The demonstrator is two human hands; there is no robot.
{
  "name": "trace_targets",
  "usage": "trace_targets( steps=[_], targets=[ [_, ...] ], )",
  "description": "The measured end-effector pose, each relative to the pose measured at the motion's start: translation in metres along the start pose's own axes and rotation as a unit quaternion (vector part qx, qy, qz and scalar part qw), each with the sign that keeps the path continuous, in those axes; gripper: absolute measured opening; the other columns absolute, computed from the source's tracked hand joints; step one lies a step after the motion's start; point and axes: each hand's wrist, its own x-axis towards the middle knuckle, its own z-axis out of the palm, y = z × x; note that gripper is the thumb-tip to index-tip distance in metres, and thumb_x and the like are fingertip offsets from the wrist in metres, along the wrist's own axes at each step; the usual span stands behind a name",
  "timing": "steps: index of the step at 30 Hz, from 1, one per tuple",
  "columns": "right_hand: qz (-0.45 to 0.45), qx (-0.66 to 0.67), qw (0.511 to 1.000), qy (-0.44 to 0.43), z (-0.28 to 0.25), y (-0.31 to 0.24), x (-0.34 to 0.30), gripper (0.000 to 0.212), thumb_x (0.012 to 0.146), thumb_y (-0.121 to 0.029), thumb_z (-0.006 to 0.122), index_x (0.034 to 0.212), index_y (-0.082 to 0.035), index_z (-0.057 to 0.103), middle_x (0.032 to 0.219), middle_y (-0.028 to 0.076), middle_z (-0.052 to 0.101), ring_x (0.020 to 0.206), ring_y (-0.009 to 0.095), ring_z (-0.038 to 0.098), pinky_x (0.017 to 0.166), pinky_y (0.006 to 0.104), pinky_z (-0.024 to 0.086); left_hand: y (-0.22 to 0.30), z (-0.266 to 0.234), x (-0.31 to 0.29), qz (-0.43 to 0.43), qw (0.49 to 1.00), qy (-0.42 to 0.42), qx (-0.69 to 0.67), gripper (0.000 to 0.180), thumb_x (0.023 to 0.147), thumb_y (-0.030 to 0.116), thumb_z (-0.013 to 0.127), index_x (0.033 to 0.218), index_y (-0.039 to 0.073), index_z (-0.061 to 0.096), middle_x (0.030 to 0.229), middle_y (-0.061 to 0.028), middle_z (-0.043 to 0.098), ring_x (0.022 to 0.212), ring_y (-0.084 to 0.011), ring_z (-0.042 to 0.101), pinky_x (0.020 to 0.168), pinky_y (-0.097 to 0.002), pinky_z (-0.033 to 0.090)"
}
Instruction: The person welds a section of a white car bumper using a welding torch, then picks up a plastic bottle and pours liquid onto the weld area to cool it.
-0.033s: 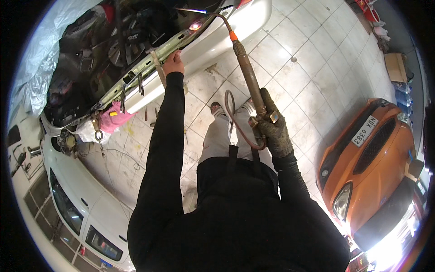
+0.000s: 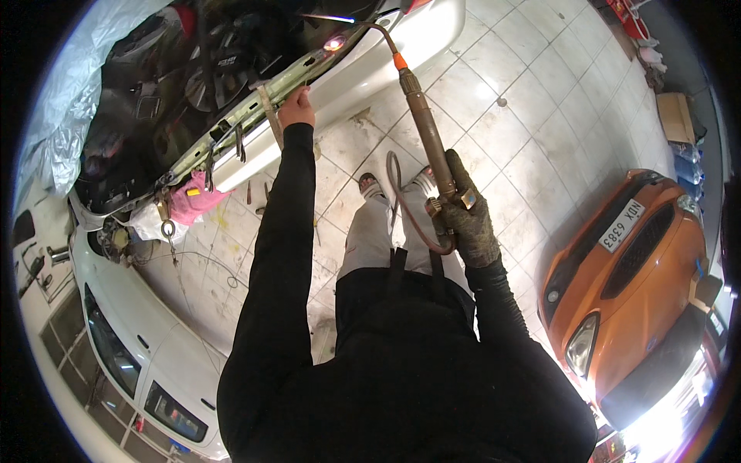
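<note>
1 lit torch (image 2: 421, 114) in 1 gloved R hand (image 2: 475, 224)

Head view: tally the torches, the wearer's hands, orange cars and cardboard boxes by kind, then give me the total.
Torch: 1
Hands: 2 (bare left hand, gloved right hand)
Orange car: 1
Cardboard box: 1
Total: 5

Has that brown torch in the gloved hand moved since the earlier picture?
No, not noticeably: judged against the white bumper, the brown torch shows no clear shift in any direction.
</note>
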Motion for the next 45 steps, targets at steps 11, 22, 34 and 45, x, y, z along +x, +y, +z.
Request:
trace_targets(
  steps=[11,22,34,45],
  targets=[
    [-0.035,-0.021,0.999,0.022,0.003,0.012,0.05,0.093,0.087,-0.021,0.074,0.166,-0.005,0.027,0.092,0.003,0.067,0.063,0.006,0.057,0.055,0.022,0.047,-0.031,-0.021,0.013,0.057,0.997,-0.047,-0.022,0.025,0.106,0.027,0.058,0.12,0.015,0.075,0.101,-0.014,0.077,0.091,-0.0335,0.074,0.083,-0.0431,0.057],
    [-0.01,0.027,0.998,0.057,0.062,0.056,0.071,0.085,0.091,-0.02,0.072,0.165,-0.007,0.031,0.11,0.006,0.071,0.076,0.008,0.061,0.066,0.0249,0.053,-0.044,-0.051,0.031,0.007,0.967,-0.126,-0.223,0.018,0.108,0.015,0.059,0.115,0.005,0.071,0.083,-0.0034,0.072,0.068,-0.0085,0.057,0.072,-0.0257,0.049],
    [-0.002,-0.063,0.997,0.049,0.054,0.086,0.114,0.079,0.095,-0.017,0.067,0.165,-0.006,0.033,0.1,0.002,0.064,0.072,0.007,0.056,0.064,0.0239,0.049,-0.05,-0.029,0.03,-0.032,0.947,-0.077,-0.31,0.017,0.103,0.016,0.069,0.108,0.0,0.071,0.09,-0.0089,0.08,0.086,-0.0101,0.071,0.089,-0.0259,0.051],
    [0.023,0.01,1.0,0.009,0.057,0.086,0.128,0.075,0.098,-0.005,0.065,0.165,-0.009,0.032,0.076,0.004,0.06,0.053,0.01,0.053,0.044,0.0266,0.044,-0.039,-0.021,0.027,-0.041,0.951,-0.039,-0.304,0.015,0.102,0.016,0.069,0.104,0.001,0.07,0.088,-0.0099,0.08,0.086,-0.0108,0.07,0.09,-0.0276,0.05]
  ],
)
